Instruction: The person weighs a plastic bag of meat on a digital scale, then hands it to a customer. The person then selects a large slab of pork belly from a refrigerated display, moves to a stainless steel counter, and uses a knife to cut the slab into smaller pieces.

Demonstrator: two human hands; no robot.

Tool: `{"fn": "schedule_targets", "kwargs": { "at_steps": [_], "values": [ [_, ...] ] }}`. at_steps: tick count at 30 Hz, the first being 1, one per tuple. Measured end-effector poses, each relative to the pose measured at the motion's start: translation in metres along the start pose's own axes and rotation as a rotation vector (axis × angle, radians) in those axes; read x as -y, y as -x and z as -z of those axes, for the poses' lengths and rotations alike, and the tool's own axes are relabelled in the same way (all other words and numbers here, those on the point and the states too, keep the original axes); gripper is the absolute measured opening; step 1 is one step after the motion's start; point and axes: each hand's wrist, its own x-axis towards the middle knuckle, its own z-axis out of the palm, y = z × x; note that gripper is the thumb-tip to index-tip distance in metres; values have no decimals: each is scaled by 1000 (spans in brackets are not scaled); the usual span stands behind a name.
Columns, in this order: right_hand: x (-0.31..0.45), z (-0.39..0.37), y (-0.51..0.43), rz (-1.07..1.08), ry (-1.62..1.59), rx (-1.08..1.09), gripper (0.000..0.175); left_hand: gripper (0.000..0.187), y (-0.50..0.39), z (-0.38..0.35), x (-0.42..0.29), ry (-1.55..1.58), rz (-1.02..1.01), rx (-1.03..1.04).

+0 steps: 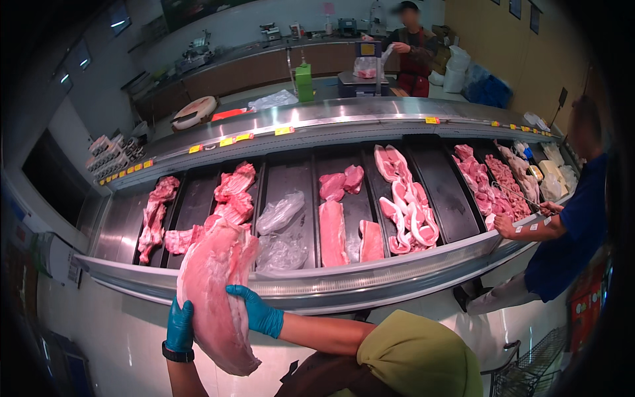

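A large slab of raw meat [218, 293], pale pink with a white fatty edge, is held up between my two gloved hands in front of the display case. My left hand [179, 325], in a teal glove with a dark band at the wrist, grips its left side. On the right side my right hand [258, 312] presses with the thumb on the surface; its other fingers are partly hidden behind the slab. The upper end overlaps the view of a tray with rib pieces [235, 191]. Beside that lie clear plastic bags [281, 213] on a black tray.
A long refrigerated case [317, 288] spans the view, its trays holding bony cuts [153, 218], loin pieces [332, 233] and belly strips [409, 213]. At right a person in blue [565, 233] leans over it with tongs. Behind the counter another person [412, 49] handles a bag by a scale [364, 79].
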Motion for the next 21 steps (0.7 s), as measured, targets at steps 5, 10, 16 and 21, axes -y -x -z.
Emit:
{"fn": "schedule_targets", "kwargs": {
  "at_steps": [5,10,16,21],
  "values": [
    [-99,8,-60,-68,-22,81,57,74,113,141,48,-41,71,24],
    [-173,33,-157,-65,-8,-5,63,65,222,258,84,-6,104,-488],
    [-241,11,-274,-81,9,68,68,66,325,371,184,368,78,-1018],
    [-319,-4,-403,-151,-20,151,69,77,308,403,263,811,98,-979]
  ]
}}
